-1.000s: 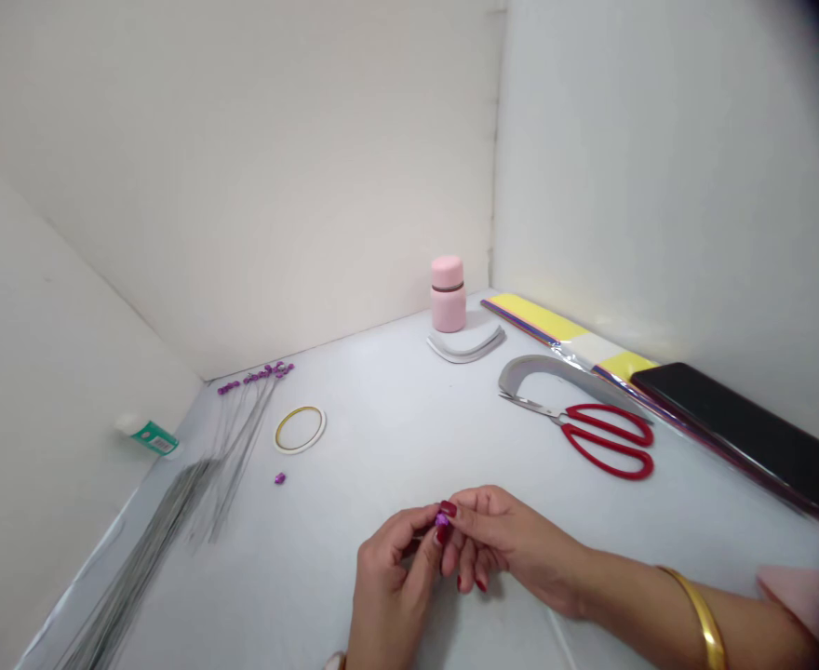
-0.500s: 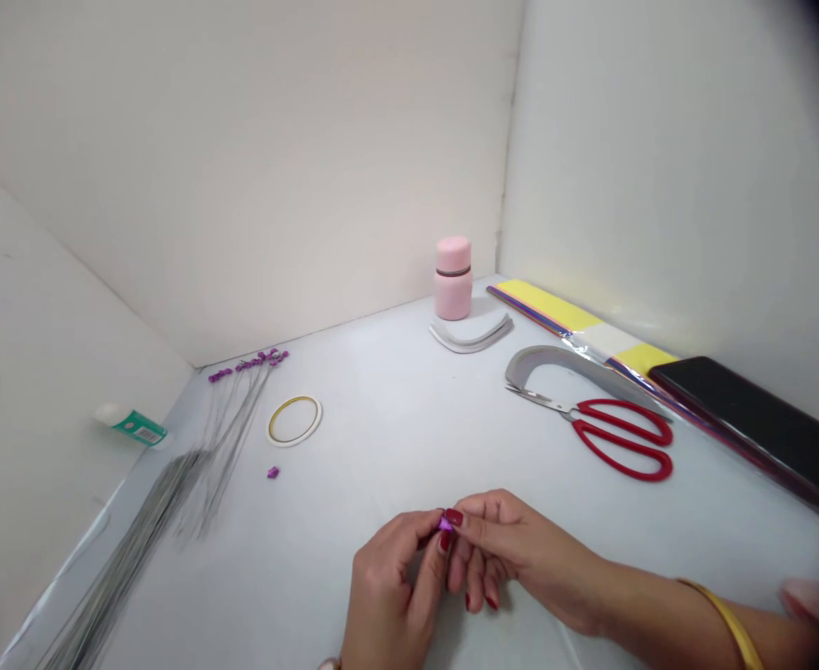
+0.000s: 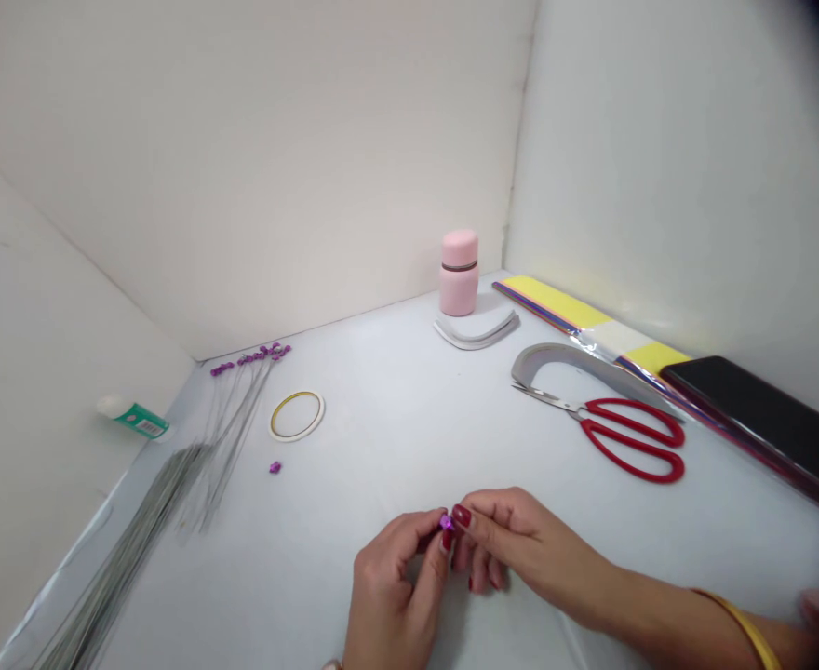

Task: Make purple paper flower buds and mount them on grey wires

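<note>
Near the bottom centre, a small shiny purple piece (image 3: 447,523) is pinched between the thumb and index finger of my left hand (image 3: 399,582). My right hand (image 3: 507,540) meets it from the right, its thumb and index finger closed at the piece's edge. Another purple piece (image 3: 275,467) lies on the table below a ring of tape (image 3: 297,416). Further back on the left, thin wires tipped with purple pieces (image 3: 262,354) are spread out.
A bundle of grey wires (image 3: 130,549) and a green-and-white tube (image 3: 140,421) are at the left. A pink bottle (image 3: 459,279) stands at the back, near grey strips (image 3: 477,337). Red-handled scissors (image 3: 633,437), yellow packets (image 3: 556,300) and a black case (image 3: 751,419) lie at the right.
The camera view has shifted slightly. The fingers have moved a little around the purple piece, and more of it shows between them.
</note>
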A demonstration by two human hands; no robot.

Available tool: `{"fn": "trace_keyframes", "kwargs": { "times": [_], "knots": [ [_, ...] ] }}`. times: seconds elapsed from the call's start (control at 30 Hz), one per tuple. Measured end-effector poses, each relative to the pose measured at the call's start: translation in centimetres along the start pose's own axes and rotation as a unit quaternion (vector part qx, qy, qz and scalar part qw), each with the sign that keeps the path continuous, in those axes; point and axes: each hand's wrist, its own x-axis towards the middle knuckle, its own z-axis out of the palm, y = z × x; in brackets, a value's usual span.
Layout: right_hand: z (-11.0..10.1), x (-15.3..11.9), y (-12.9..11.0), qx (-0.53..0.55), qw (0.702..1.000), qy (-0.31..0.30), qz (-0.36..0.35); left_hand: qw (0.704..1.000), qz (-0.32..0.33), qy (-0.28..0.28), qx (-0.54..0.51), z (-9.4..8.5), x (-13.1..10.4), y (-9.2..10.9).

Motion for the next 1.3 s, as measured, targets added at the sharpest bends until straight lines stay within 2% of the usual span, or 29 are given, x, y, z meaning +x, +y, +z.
{"fn": "trace_keyframes", "kwargs": {
  "times": [0.1,0.23,0.43,0.67,0.83,0.93,1.0,1.07,1.13,1.17,1.23,1.3],
  "knots": [
    [-0.2,-0.3,-0.3,-0.156,0.982,0.057,-0.085,0.999,0.021,0.007,0.038,-0.1,-0.1,-0.4],
    [-0.3,-0.5,-0.5,-0.293,0.945,0.056,-0.132,0.989,0.088,-0.023,0.114,-0.2,-0.2,-0.7],
    [-0.2,-0.8,-0.3,-0.338,0.926,0.046,-0.160,0.976,0.134,-0.031,0.169,-0.2,-0.4,-1.0],
    [-0.1,-0.8,1.0,-0.403,0.885,0.062,-0.226,0.980,0.121,0.010,0.160,0.9,-1.0,-1.4],
    [0.1,-0.8,1.1,-0.410,0.883,0.065,-0.219,0.983,0.085,0.053,0.151,1.6,-1.3,-1.5],
    [0.2,-0.5,1.0,-0.404,0.887,0.065,-0.216,0.981,0.087,0.034,0.168,1.3,-1.0,-1.6],
    [0.1,-0.3,0.9,-0.379,0.902,0.065,-0.195,0.984,0.077,0.015,0.161,1.0,-0.8,-1.5],
    [0.0,0.0,0.7,-0.298,0.943,0.060,-0.138,0.992,0.037,0.010,0.120,0.9,-0.6,-1.2],
    [-0.2,0.3,0.4,-0.168,0.983,0.049,-0.061,0.998,-0.003,0.016,0.063,0.8,-0.5,-0.9],
    [-0.2,0.4,0.2,-0.103,0.993,0.044,-0.025,0.999,-0.011,0.014,0.039,0.9,-0.5,-0.7],
    [-0.2,0.5,-0.2,-0.010,0.999,0.038,0.022,1.000,-0.008,0.007,0.006,1.0,-0.5,-0.4],
    [-0.2,0.6,-0.4,0.036,0.998,0.036,0.042,1.000,-0.005,0.006,-0.012,1.0,-0.5,-0.3]
  ]
}}
